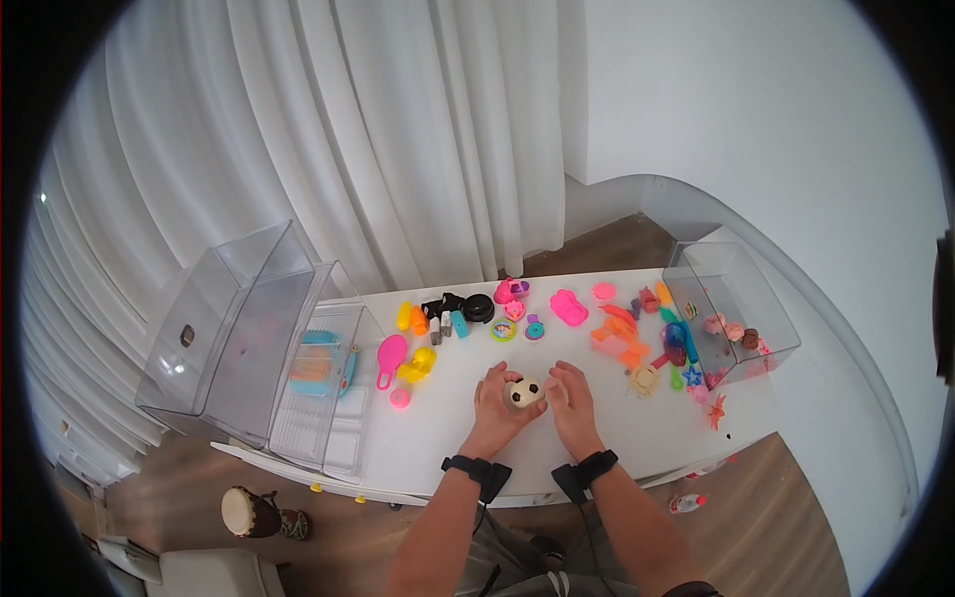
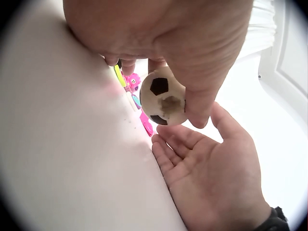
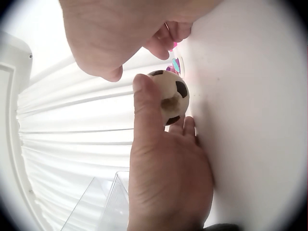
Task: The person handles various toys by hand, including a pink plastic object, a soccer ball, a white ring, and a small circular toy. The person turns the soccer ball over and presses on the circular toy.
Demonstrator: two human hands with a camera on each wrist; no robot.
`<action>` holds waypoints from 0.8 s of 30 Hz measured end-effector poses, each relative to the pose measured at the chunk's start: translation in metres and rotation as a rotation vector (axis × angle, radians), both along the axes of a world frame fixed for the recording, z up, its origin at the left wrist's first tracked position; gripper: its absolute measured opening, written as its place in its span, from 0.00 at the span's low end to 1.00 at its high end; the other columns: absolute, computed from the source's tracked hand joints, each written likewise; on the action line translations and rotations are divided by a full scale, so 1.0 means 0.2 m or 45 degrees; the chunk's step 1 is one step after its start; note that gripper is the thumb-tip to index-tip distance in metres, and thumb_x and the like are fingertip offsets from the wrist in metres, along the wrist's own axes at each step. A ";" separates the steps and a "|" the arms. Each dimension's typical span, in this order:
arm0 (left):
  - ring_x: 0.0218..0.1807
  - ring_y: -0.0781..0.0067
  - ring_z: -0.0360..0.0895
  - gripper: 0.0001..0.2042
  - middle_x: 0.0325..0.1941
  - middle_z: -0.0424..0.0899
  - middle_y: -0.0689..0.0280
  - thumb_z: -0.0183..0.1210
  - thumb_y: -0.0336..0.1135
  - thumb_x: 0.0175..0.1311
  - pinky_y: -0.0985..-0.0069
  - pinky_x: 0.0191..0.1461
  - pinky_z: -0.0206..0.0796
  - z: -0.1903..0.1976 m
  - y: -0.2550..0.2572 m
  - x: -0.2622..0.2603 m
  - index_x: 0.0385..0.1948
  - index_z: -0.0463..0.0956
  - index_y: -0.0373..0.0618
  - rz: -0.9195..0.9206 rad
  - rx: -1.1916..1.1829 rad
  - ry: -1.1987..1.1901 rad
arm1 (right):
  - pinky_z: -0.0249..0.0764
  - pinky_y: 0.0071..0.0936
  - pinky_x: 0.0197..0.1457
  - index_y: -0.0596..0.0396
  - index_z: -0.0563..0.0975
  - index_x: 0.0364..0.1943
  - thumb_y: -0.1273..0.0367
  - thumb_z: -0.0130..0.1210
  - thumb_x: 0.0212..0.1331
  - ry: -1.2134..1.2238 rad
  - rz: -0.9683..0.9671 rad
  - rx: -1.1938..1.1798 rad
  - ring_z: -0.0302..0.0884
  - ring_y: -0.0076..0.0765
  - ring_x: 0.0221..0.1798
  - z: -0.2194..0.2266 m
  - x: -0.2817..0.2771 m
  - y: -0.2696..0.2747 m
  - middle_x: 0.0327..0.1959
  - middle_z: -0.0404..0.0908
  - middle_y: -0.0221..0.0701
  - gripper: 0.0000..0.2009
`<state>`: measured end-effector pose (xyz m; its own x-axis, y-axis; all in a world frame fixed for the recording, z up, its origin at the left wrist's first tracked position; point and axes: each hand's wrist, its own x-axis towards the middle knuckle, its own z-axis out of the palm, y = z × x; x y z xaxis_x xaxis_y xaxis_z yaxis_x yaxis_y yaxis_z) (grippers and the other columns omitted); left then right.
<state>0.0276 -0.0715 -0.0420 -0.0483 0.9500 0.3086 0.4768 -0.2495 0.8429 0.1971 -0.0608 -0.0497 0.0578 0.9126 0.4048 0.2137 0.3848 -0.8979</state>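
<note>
Soccer ball [image 2: 162, 100] is off-white, black-patched and brown-smudged

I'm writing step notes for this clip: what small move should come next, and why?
Probably bring the right hand in to steady the ball: only the left hand grips it, while the right hand is open close beside it, not touching.

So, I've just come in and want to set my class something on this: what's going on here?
A person's left-hand grip holds a small, round white ball with black patches over a long white table. The right-hand grip is close beside it, fingers loosely extended, holding nothing. Beyond are scattered colourful toys, including a bright pink oval toy with a handle, and clear plastic boxes stand toward both ends.
</note>
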 end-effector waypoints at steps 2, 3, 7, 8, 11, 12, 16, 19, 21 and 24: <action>0.81 0.46 0.64 0.34 0.70 0.75 0.50 0.81 0.49 0.51 0.38 0.81 0.46 -0.01 0.00 0.00 0.56 0.73 0.50 0.004 0.034 -0.005 | 0.66 0.46 0.76 0.60 0.82 0.54 0.57 0.58 0.75 -0.061 -0.001 0.007 0.72 0.55 0.72 0.01 0.00 -0.01 0.68 0.77 0.46 0.19; 0.80 0.45 0.65 0.33 0.70 0.76 0.50 0.81 0.49 0.52 0.38 0.81 0.46 -0.01 0.00 0.00 0.57 0.74 0.51 0.008 0.067 -0.008 | 0.66 0.47 0.76 0.60 0.82 0.53 0.57 0.59 0.75 -0.124 0.006 0.021 0.71 0.55 0.71 0.01 -0.01 -0.01 0.67 0.77 0.46 0.19; 0.79 0.43 0.66 0.34 0.71 0.76 0.49 0.82 0.49 0.50 0.38 0.81 0.47 -0.11 0.04 0.00 0.58 0.74 0.52 0.067 0.117 -0.023 | 0.65 0.49 0.76 0.59 0.83 0.51 0.57 0.60 0.73 -0.332 0.048 0.076 0.71 0.55 0.71 0.03 -0.02 -0.02 0.67 0.78 0.45 0.18; 0.80 0.42 0.65 0.36 0.73 0.74 0.49 0.82 0.49 0.49 0.38 0.82 0.45 -0.11 0.05 0.00 0.59 0.74 0.53 0.041 0.110 -0.026 | 0.65 0.49 0.76 0.59 0.83 0.51 0.57 0.60 0.73 -0.348 0.052 0.076 0.71 0.55 0.71 0.03 -0.02 -0.02 0.67 0.78 0.45 0.18; 0.82 0.42 0.61 0.39 0.75 0.72 0.48 0.82 0.48 0.47 0.39 0.83 0.42 -0.13 0.04 0.01 0.63 0.73 0.53 0.022 0.096 -0.027 | 0.65 0.49 0.76 0.59 0.83 0.51 0.56 0.61 0.73 -0.526 0.080 0.140 0.72 0.54 0.70 0.02 -0.02 -0.01 0.66 0.79 0.45 0.18; 0.83 0.43 0.59 0.42 0.76 0.71 0.49 0.82 0.48 0.45 0.39 0.84 0.41 -0.12 0.03 0.01 0.65 0.71 0.52 0.024 0.095 -0.003 | 0.65 0.47 0.76 0.59 0.83 0.52 0.55 0.59 0.74 -0.428 0.084 0.077 0.72 0.52 0.71 0.00 -0.01 0.00 0.66 0.79 0.44 0.20; 0.85 0.43 0.55 0.48 0.75 0.70 0.50 0.82 0.48 0.45 0.41 0.85 0.36 -0.06 -0.01 0.01 0.70 0.66 0.46 0.020 0.004 -0.104 | 0.65 0.43 0.77 0.62 0.82 0.57 0.50 0.52 0.80 0.103 -0.052 -0.278 0.72 0.48 0.72 -0.02 -0.01 -0.01 0.65 0.80 0.41 0.26; 0.85 0.43 0.53 0.52 0.73 0.72 0.51 0.82 0.48 0.46 0.42 0.86 0.35 -0.03 -0.01 -0.01 0.73 0.61 0.39 -0.002 -0.043 -0.136 | 0.65 0.42 0.77 0.64 0.80 0.62 0.49 0.47 0.82 0.082 -0.033 -0.331 0.72 0.46 0.72 0.07 -0.02 -0.05 0.65 0.80 0.40 0.28; 0.85 0.42 0.52 0.52 0.72 0.72 0.50 0.81 0.47 0.49 0.42 0.86 0.34 -0.02 -0.01 -0.02 0.74 0.58 0.35 -0.086 -0.074 -0.148 | 0.65 0.42 0.77 0.64 0.80 0.61 0.50 0.47 0.82 -0.005 0.007 -0.267 0.72 0.46 0.72 0.11 -0.05 -0.06 0.66 0.80 0.41 0.28; 0.84 0.40 0.54 0.46 0.73 0.71 0.48 0.79 0.45 0.52 0.41 0.85 0.35 -0.09 0.01 -0.02 0.71 0.63 0.40 -0.099 -0.062 -0.169 | 0.65 0.42 0.77 0.63 0.82 0.58 0.51 0.46 0.82 -0.144 -0.001 -0.168 0.71 0.47 0.73 0.12 -0.06 -0.06 0.66 0.79 0.42 0.27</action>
<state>0.0240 -0.0696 -0.0605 -0.0115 0.9660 0.2582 0.3409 -0.2389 0.9092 0.1849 -0.0737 -0.0263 0.0195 0.9582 0.2855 0.3164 0.2650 -0.9109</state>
